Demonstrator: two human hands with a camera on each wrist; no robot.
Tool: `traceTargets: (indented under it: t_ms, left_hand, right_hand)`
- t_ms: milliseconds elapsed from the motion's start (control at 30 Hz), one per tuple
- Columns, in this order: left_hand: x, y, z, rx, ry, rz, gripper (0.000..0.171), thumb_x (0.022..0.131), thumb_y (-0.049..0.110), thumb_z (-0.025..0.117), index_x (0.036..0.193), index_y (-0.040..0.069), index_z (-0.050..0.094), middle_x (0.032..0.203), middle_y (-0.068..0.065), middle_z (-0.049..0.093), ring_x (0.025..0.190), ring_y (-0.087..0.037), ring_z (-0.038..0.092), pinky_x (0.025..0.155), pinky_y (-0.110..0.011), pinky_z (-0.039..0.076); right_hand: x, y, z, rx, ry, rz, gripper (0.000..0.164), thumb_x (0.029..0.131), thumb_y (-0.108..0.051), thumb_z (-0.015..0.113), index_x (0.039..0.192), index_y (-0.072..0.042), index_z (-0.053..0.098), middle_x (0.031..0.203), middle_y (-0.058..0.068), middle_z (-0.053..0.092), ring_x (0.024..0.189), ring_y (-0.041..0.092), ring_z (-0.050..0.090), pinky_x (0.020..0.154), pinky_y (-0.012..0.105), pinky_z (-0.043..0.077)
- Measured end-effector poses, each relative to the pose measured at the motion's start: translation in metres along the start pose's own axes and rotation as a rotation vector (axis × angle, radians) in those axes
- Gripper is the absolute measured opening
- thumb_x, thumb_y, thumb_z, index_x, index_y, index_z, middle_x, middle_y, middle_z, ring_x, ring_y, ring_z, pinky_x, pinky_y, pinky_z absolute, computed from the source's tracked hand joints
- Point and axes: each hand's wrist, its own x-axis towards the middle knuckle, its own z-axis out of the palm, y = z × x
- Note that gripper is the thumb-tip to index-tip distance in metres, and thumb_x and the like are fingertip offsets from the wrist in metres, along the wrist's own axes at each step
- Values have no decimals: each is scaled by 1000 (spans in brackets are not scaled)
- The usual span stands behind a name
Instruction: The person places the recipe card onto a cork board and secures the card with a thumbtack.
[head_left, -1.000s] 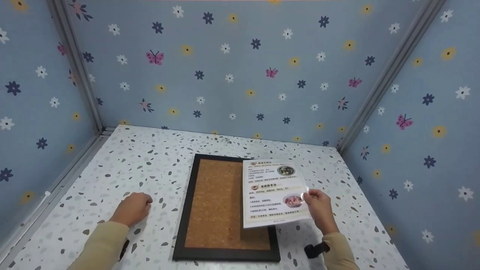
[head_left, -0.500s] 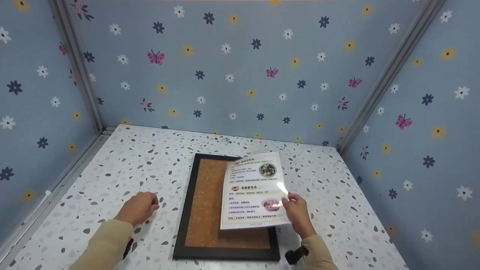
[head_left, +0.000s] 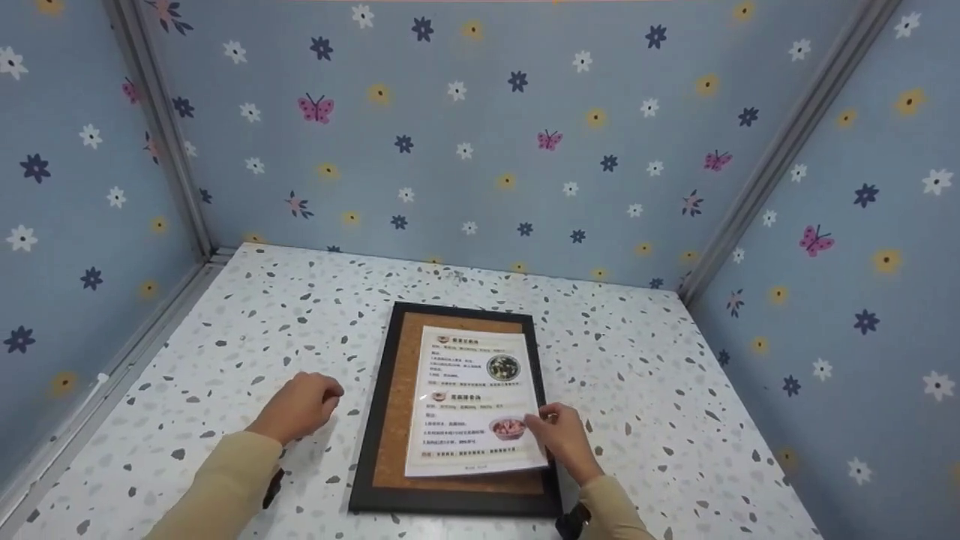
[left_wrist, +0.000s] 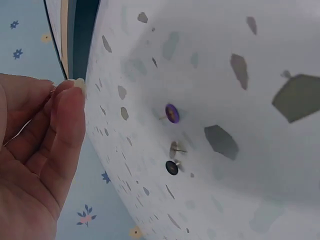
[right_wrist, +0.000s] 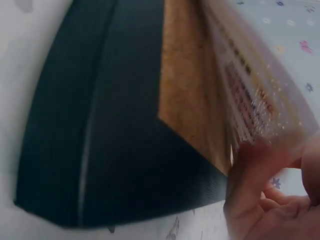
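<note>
My right hand [head_left: 566,440] pinches a laminated recipe sheet [head_left: 469,405] by its lower right edge, thumb on top. Printed text and two food pictures face up. It lies over the black-framed corkboard [head_left: 390,442], and its lower edge casts a shadow on the cork. In the right wrist view the sheet [right_wrist: 255,75] slants up from the board's frame [right_wrist: 125,150]. To the left of the board, my left hand [head_left: 296,409] rests loosely curled by the table, with no held thing showing. Close to it lie a purple thumbtack [left_wrist: 172,113], a silver one [left_wrist: 174,149] and a dark one [left_wrist: 172,167].
A white speckled table [head_left: 637,390] carries everything. Blue flowered panels [head_left: 465,112] enclose its back and both sides, joined by grey corner posts [head_left: 795,142].
My right hand has brought the sheet leftward and lower, from the board's right side to over its cork. The sheet now looks flatter. My left hand has shifted slightly right.
</note>
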Motion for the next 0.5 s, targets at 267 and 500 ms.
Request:
traceTargets:
  t_ms: [267,500]
  left_hand:
    - [11,14,10,-111,5,70,11,92,0,64,99,0,73,85,-3,68,68,-13,57,67,-37,51]
    - [20,31,26,-170,-40,2,6,92,4,68,94,5,73,83,0,65,71,-13,58,67,-33,51]
  right_hand:
    - [1,-11,2,-208,-134,-4,25,84,-20,77,94,1,68,82,6,65,72,19,60,68,38,52]
    - [-1,-24,12,-469,-65,-161,35,79,-27,84,96,-2,68,90,10,63,81,27,60,70,44,50]
